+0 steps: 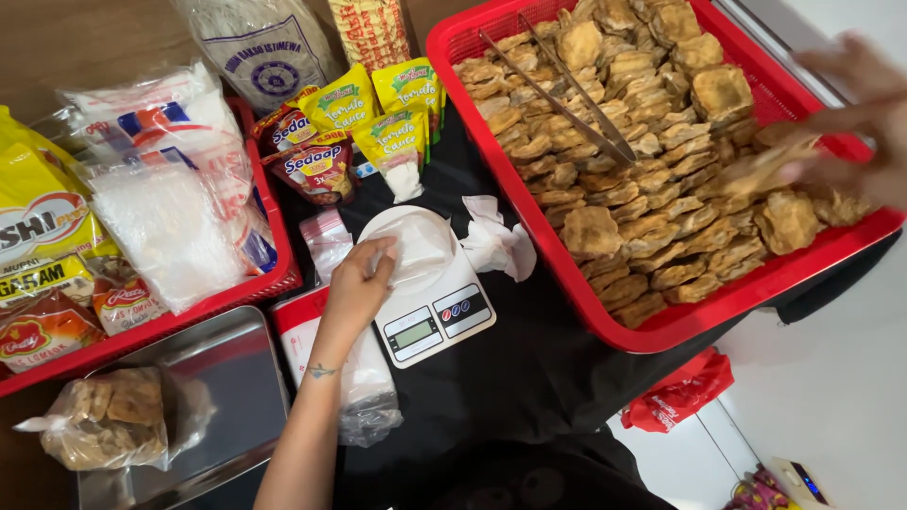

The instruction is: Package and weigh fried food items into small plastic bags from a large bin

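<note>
My left hand (359, 283) rests on the round plate of a small white digital scale (436, 323), fingers pinching the edge of a clear plastic bag (421, 244) that lies on the plate. My right hand (855, 113) is blurred at the right edge, over a big red basket (576, 293) heaped with brown fried tofu pieces. It grips one flat fried tofu piece (756, 172) just above the heap. Long metal tongs (559, 87) lie across the tofu at the basket's far side.
A crumpled white plastic (498, 242) lies beside the scale. A red tray (194, 314) on the left holds packets and bags. Sauce sachets (378, 106) stand behind. Near me are a metal tray (236, 373), a filled tofu bag (113, 417), stacked bags (364, 387) and a red bag (682, 392).
</note>
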